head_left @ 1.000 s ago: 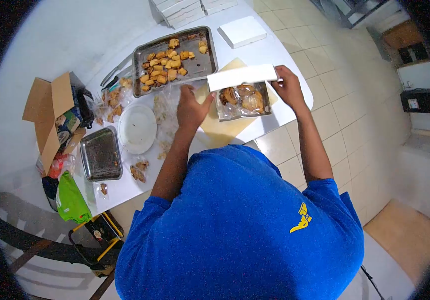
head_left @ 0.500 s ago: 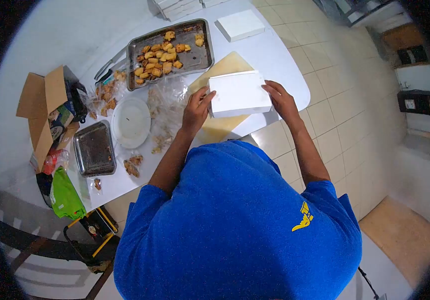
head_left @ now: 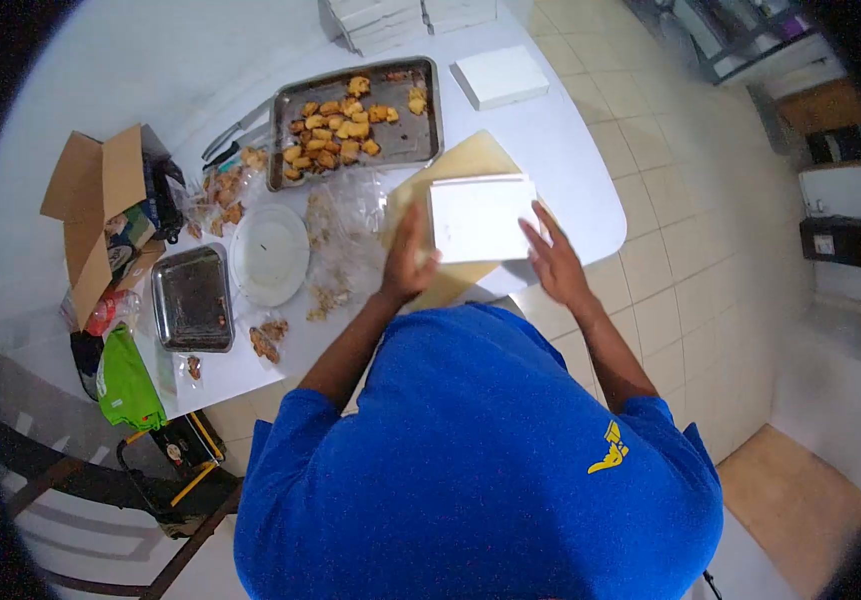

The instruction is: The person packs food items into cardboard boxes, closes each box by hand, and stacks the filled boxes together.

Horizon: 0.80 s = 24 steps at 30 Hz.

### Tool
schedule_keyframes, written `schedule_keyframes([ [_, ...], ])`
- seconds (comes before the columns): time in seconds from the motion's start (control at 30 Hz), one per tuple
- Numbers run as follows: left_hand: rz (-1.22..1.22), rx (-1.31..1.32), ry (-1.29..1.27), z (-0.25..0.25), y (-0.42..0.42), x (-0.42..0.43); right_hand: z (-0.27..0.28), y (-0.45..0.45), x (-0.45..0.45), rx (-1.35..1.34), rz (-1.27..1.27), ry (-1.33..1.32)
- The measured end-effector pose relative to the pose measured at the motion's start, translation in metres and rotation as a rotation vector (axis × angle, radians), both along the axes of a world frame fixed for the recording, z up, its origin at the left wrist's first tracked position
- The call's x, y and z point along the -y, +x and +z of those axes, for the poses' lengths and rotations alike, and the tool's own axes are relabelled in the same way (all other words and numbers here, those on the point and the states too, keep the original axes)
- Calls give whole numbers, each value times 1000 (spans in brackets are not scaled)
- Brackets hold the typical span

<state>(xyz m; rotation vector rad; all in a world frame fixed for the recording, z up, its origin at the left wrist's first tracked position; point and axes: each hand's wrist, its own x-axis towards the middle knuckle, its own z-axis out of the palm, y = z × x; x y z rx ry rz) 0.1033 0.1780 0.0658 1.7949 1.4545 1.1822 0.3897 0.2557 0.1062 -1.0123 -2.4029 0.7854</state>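
Observation:
A white cardboard box [head_left: 482, 218] is between my two hands, over a pale yellowish cutting board [head_left: 470, 155]. Its broad face is turned up towards me, with a narrow ridge along its far edge. My left hand [head_left: 408, 258] lies along the box's left side, fingers stretched out and the thumb near the front left corner. At the right edge is my right hand [head_left: 556, 262], its fingers spread and the fingertips against the box. Whether the box rests fully on the board, I cannot tell.
A baking tray [head_left: 415, 140] holds browned pastry pieces. Another white box [head_left: 502, 77] lies at the back right, and stacked boxes [head_left: 375, 22] stand behind. Left are plastic bags [head_left: 335, 235], a white plate [head_left: 270, 262], a smaller tray [head_left: 190, 300], a knife [head_left: 235, 132] and an open carton [head_left: 85, 220].
The box's front side no longer shows, and its top face looks nearer upright to my view. Both hands have loosened from its upper edges and slid down its sides with fingers straightened.

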Motion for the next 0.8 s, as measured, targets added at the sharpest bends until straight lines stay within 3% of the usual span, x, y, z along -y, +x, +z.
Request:
schedule_keyframes([
  [0.07, -111, -221, -79, 3, 9, 2, 1, -3, 7, -46, -19, -49],
  [0.13, -64, -47, -179, -1, 17, 3, -3, -3, 4, -120, -12, -75],
  [0.2, -74, 98, -169, -14, 19, 0, -10, -7, 8, -252, -213, -301],
  [0.23, -88, 119, -325, -14, 18, 4, -17, -3, 7, -192, -171, -291],
  [0.43, -44, 58, -186, 18, 25, 4, 0, -14, 3, -229, -191, -337],
  [0.53, 1, 14, -100, 36, 22, -5, 1, -19, -4, -266, -153, -225],
  [0.57, 25, 121, -128, 36, 21, -7, 6, -22, -12, -261, -127, -174],
  [0.67, 184, -3, -85, 41, 9, -25, 20, -45, -48, -302, -76, -83],
  [0.7, 292, -42, -45, 40, 4, -38, 23, -58, -65, -284, -64, -197],
  [0.8, 435, -168, 44, 42, -39, -93, 34, -113, -140, -335, 44, -160],
])
